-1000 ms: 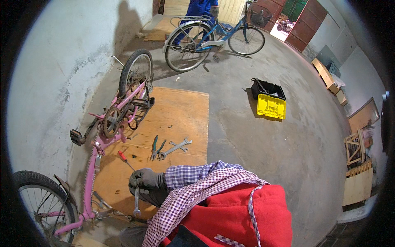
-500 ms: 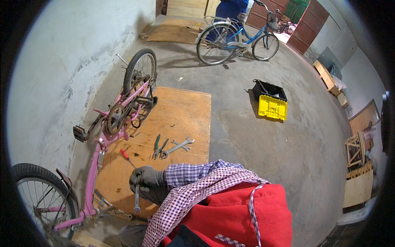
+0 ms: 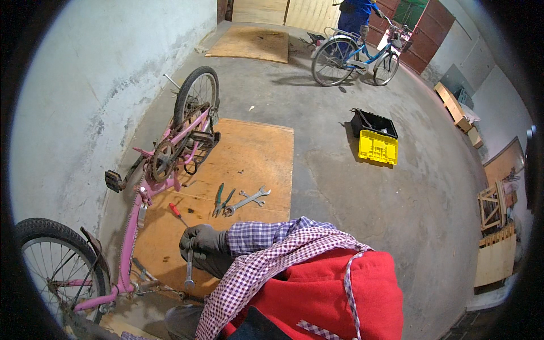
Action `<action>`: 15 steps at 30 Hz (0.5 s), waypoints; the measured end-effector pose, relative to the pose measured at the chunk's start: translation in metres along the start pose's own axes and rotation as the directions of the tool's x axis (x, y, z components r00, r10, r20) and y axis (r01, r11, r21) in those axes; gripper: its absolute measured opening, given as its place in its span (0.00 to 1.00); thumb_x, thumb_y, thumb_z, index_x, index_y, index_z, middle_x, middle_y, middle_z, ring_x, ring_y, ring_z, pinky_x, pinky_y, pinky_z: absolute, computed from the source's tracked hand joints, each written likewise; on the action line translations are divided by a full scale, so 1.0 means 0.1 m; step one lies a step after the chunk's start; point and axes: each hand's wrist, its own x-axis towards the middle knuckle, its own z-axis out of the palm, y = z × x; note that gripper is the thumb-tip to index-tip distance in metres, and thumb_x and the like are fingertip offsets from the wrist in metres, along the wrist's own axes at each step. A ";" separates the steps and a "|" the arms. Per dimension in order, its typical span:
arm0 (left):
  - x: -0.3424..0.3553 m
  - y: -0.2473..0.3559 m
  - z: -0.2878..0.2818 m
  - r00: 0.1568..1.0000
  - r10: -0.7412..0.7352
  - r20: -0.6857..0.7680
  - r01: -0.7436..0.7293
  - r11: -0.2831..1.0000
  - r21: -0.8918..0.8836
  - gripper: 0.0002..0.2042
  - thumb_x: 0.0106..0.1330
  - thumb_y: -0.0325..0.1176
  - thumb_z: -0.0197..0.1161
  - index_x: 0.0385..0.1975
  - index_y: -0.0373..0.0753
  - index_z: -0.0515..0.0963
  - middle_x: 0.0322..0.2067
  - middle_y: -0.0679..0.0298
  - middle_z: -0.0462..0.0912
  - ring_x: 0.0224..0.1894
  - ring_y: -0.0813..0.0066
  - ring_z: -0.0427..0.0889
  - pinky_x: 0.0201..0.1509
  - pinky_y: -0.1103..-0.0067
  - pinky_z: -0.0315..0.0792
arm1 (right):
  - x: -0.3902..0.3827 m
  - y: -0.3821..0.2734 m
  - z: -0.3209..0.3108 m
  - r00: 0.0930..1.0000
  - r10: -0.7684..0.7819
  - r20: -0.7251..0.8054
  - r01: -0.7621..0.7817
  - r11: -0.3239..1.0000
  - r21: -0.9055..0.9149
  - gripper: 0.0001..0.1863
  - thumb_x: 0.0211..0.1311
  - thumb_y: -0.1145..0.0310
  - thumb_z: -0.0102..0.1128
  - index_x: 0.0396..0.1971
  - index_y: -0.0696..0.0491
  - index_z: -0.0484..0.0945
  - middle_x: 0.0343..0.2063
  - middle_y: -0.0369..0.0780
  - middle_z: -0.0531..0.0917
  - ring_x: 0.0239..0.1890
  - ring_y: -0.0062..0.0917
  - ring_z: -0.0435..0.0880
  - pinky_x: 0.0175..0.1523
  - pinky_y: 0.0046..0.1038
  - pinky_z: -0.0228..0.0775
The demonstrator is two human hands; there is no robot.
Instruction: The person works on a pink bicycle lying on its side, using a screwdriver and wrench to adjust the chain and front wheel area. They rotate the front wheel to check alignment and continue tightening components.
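My right hand (image 3: 205, 241), in a grey glove, is closed around a combination wrench (image 3: 190, 269) whose open end points down. At the lower left edge, a dark part of my left hand (image 3: 89, 327) shows beside the front wheel (image 3: 56, 266); its fingers cannot be made out. The pink bicycle (image 3: 131, 238) lies along the left, its rear wheel (image 3: 196, 96) farther off. Beyond my right hand, a red-handled screwdriver (image 3: 175, 210), pliers (image 3: 223, 200) and crossed wrenches (image 3: 247, 200) rest on a wooden board (image 3: 255, 153).
On the concrete floor to the right stands an open black toolbox (image 3: 374, 122) with a yellow lid (image 3: 378, 148). Farther back, a person in blue (image 3: 354, 20) stands by a blue bicycle (image 3: 360, 59). A wall (image 3: 102, 73) rises close on the left; wooden pieces (image 3: 493, 238) lean far right.
The person in back and the blue bicycle have moved to the right. My view has shifted slightly; my right hand keeps the wrench in nearly the same place.
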 end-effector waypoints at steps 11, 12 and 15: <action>0.06 0.06 -0.02 0.999 0.039 0.012 -0.039 0.999 0.028 0.13 0.72 0.48 0.58 0.43 0.49 0.85 0.32 0.65 0.84 0.31 0.64 0.82 0.31 0.70 0.75 | 0.01 -0.03 0.04 0.999 -0.011 0.041 0.009 0.999 0.040 0.06 0.66 0.77 0.57 0.27 0.60 0.75 0.16 0.43 0.76 0.13 0.31 0.73 0.19 0.35 0.66; 0.05 0.06 -0.01 0.999 0.037 0.021 -0.037 0.999 0.015 0.13 0.72 0.47 0.58 0.43 0.48 0.84 0.33 0.65 0.84 0.32 0.64 0.82 0.32 0.70 0.75 | 0.02 -0.03 0.05 1.000 0.013 0.026 -0.014 0.999 0.051 0.06 0.66 0.78 0.57 0.28 0.60 0.75 0.16 0.43 0.76 0.13 0.31 0.73 0.19 0.35 0.66; 0.04 0.07 0.02 0.999 0.025 0.041 -0.024 0.999 -0.033 0.12 0.71 0.44 0.59 0.44 0.48 0.84 0.34 0.65 0.84 0.34 0.64 0.82 0.34 0.70 0.76 | 0.05 -0.09 0.09 0.998 0.060 -0.004 -0.060 0.998 -0.001 0.05 0.66 0.76 0.59 0.30 0.60 0.76 0.21 0.42 0.78 0.18 0.29 0.76 0.25 0.33 0.69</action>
